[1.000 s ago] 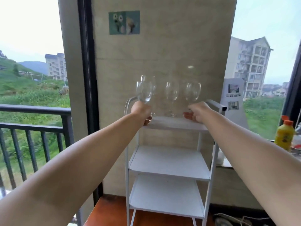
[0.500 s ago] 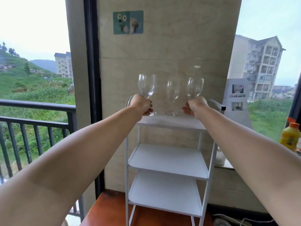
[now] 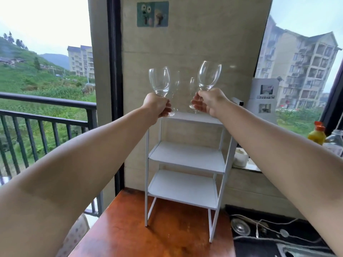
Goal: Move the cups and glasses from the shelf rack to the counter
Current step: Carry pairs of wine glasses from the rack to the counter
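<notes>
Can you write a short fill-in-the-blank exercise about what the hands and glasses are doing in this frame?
1. The left hand holds a clear stemmed wine glass by its ____.
2. The right hand holds ____ clear wine glass.
3. The white metal shelf rack stands on a ____ wooden surface.
4. The rack's two lower shelves hold ____ glasses.

Missing: stem; one; reddish-brown; no

I have one view only, from a wide-angle camera worn on the head. It faces forward and slightly down (edges bend), along both outstretched forearms toward a white shelf rack (image 3: 187, 156) at arm's reach.
</notes>
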`<state>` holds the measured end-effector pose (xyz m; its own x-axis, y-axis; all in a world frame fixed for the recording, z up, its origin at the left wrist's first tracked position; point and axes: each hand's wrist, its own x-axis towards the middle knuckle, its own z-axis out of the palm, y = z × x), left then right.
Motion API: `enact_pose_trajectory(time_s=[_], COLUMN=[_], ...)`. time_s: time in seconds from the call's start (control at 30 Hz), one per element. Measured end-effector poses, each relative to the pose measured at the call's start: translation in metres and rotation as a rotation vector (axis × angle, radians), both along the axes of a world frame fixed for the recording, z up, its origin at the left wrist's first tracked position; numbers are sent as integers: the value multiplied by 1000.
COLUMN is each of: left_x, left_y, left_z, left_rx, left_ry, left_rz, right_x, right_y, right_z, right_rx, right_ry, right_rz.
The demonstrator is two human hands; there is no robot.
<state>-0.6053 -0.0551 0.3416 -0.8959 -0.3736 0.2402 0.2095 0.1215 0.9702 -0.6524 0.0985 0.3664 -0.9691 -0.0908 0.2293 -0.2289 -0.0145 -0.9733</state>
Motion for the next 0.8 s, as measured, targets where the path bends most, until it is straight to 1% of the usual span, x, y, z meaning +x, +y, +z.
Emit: enact_pose_trajectory(time_s=[0.1,0.33,0.47,0.57,0.7,0.8], left_x=[23,68,102,132,166,190], left_y=[0,10,11,8,14,25], left_z=[-9,-28,-61,-94,-135,-169], left_rx=[-15,-3,-36,-33,61,77], left_ry=[-22,-68,-156,-239,-304,-383], left_rz=[-11,-146,-212,-249,-312,-341], right_x=[30,95,135,165,208,239], right_y=[-1,10,11,10,13,21], right_z=[-8,-35,-68,-104,-150,-183], right_rx=[4,82,29,5,-33,-82], right_ry=[-19,-102,-202,-286,-403,-462], right_rz=[29,22,-7,-32,-69,-127])
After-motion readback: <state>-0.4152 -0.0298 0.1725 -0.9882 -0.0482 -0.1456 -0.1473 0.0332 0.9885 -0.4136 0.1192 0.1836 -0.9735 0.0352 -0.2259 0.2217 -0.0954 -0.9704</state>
